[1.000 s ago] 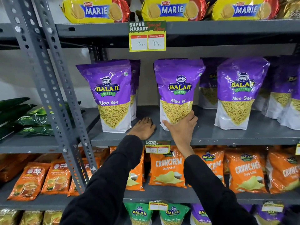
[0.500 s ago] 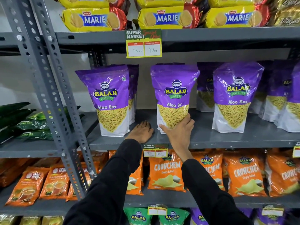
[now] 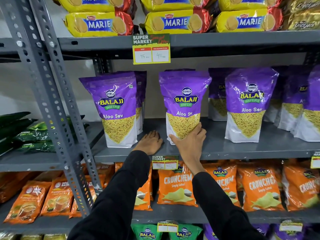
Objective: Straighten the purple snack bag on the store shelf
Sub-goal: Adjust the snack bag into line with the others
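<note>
A purple Balaji Aloo Sev snack bag (image 3: 183, 99) stands upright in the middle of the grey store shelf (image 3: 242, 149), leaning slightly left. My right hand (image 3: 189, 142) grips its lower front, thumb on the left corner and fingers round the right side. My left hand (image 3: 150, 142) lies flat, palm down, on the shelf just left of the bag, between it and another purple bag (image 3: 116, 108). Both arms wear black sleeves.
More purple Aloo Sev bags (image 3: 249, 103) stand to the right. Yellow Marie biscuit packs (image 3: 173, 21) fill the shelf above, orange Crunchem bags (image 3: 176, 186) the shelf below. A perforated grey upright (image 3: 46, 94) rises at left. A price tag (image 3: 151, 49) hangs overhead.
The view has tilted upward, so everything sits lower in frame. My right hand stays on the purple bag, which stands a little more upright; my left hand stays flat on the shelf.
</note>
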{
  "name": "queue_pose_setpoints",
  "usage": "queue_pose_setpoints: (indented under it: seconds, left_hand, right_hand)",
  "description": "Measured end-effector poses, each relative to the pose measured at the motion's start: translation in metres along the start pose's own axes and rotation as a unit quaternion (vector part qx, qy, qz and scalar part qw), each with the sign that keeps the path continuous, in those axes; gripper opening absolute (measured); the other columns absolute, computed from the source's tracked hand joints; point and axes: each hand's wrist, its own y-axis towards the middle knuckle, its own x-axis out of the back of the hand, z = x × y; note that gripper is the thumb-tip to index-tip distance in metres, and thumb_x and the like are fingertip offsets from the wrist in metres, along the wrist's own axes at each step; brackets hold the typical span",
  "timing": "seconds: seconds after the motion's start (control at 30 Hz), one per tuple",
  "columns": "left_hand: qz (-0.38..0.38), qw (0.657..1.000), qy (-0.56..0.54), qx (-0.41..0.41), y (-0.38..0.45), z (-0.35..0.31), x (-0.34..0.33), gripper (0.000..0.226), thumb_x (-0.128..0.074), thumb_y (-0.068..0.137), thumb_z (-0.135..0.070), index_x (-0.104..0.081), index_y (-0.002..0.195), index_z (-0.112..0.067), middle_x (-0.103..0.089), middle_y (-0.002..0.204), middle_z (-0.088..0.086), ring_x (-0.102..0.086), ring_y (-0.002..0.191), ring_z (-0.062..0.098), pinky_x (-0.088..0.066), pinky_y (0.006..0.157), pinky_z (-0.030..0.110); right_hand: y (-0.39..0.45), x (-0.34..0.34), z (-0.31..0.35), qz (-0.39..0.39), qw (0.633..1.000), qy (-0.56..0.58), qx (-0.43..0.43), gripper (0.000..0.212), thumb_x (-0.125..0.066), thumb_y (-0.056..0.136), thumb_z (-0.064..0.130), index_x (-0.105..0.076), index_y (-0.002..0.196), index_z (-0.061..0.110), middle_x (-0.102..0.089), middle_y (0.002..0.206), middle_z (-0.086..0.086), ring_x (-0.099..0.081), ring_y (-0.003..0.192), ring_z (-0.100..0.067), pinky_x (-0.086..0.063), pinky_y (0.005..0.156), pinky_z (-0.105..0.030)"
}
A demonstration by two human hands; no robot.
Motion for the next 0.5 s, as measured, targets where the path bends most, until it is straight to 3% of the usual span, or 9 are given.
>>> queue_pose_setpoints:
  seconds: [0.33, 0.5]
  left_hand:
    - [0.002, 1.0, 0.013, -0.003, 0.002, 0.005, -0.003, 0.064, -0.022, 0.105, -0.041, -0.02, 0.158, -0.004, -0.016, 0.168, 0.016, -0.013, 0.157, 0.028, -0.015, 0.127, 0.047]
    - [-0.021, 1.0, -0.023, -0.003, 0.0, 0.004, -0.002, 0.062, -0.026, 0.105, -0.04, -0.024, 0.157, -0.004, -0.02, 0.167, 0.015, -0.017, 0.156, 0.028, -0.017, 0.127, 0.045]
  right_hand:
    - [0.0, 0.003, -0.001, 0.021, 1.0, -0.02, 0.004, 0.137, -0.083, 0.059, 0.071, -0.014, 0.156, 0.003, -0.037, 0.139, -0.017, -0.043, 0.129, -0.033, -0.048, 0.104, -0.045]
    - [-0.001, 0.011, 0.006, 0.041, 0.999, 0.028, -0.007, 0.142, -0.081, 0.061, 0.072, 0.0, 0.159, 0.009, -0.028, 0.149, -0.014, -0.034, 0.139, -0.033, -0.042, 0.109, -0.045]
